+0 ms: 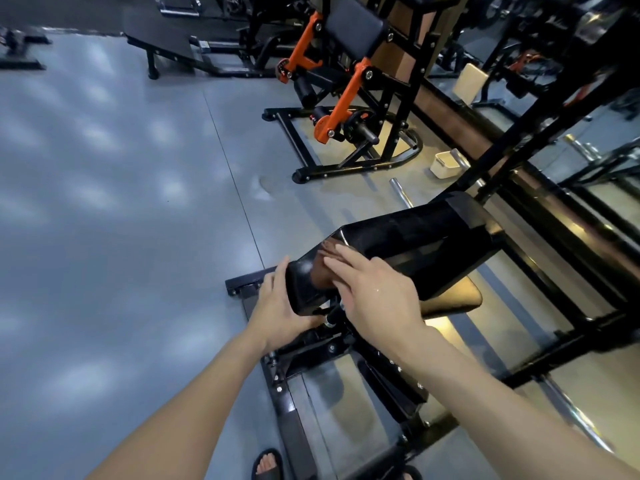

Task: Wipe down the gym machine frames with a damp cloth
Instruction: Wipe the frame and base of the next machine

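Your left hand (282,311) cups the near end of the glossy black padded rest (398,251), fingers wrapped underneath. Your right hand (372,296) lies flat on top, fingers straight. The matte black steel frame (287,403) sits below.

The black pad (415,244) looks like glossy vinyl, so smooth that it mirrors the fingers of the right hand (374,296). The machine frame (287,403) is black painted metal with a half-gloss finish and bright metal bolts. The second machine (339,98) has glossy orange painted metal arms. The floor (121,202) is grey, matt and smooth. A chrome bar (401,194) shines
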Demonstrator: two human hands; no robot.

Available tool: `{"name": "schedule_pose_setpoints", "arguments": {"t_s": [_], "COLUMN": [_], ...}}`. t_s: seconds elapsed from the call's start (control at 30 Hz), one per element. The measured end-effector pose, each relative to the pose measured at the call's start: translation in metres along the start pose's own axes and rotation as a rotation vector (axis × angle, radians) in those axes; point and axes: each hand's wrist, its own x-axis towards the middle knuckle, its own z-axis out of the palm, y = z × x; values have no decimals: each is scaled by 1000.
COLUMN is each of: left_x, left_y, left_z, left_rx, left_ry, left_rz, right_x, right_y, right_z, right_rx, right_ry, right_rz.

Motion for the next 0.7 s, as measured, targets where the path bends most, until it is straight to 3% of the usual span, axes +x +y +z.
{"name": "schedule_pose_setpoints", "arguments": {"t_s": [0.2,0.4,0.53,0.6,0.7], "left_x": [3,0,-2,-1,-3], "left_y": [-11,-14,-11,-10,-9], "left_z": [-5,-3,-4,-5,-5], "left_rx": [-21,-32,-29,-32,-58], "left_ry": [31,74,88,85,89], "left_rz": [8,57,48,36,32], "right_x": [28,-29,-4,18,11], "right_y": [-12,-28,-14,-28,-47], "right_z": [11,42,21,27,42], "right_rx": [-64,-165,-184,-240,-276], "right_ry": [89,-82,77,58,-61], "right_rz": [128,-169,19,94,-73]}}
